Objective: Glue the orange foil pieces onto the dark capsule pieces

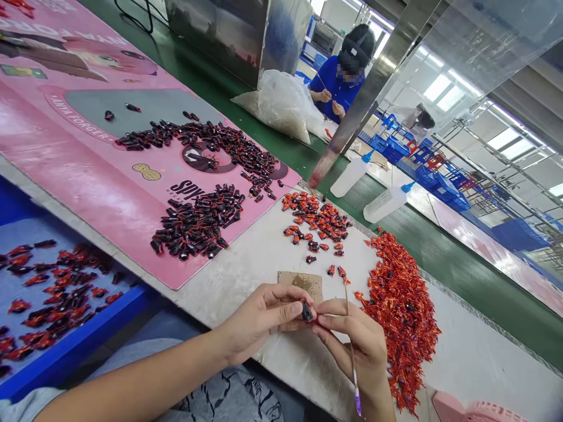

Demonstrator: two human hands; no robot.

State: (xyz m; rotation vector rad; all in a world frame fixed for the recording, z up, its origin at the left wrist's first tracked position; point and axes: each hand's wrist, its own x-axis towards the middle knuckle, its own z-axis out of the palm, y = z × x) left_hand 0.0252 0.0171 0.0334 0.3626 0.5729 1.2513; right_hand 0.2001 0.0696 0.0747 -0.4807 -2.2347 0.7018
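My left hand [259, 321] pinches a small black piece [307, 310] between thumb and fingers, just above the table's near edge. My right hand [358, 343] meets it from the right, fingers closed on a thin brush [349, 334] and touching the same piece. The brush tip points up towards loose red pieces. A small brown card [303, 283] lies just beyond my hands. To the right spreads a big heap of orange-red pieces [402, 305]. Black-and-red pieces [197, 225] lie in piles on a pink printed sheet [88, 176].
A blue tray [79, 343] at the left holds several dark red pieces. Two white squeeze bottles [387, 202] lie on the green belt [440, 246]. A person in blue [336, 85] works behind a white bag [285, 105]. A pink object [475, 410] sits bottom right.
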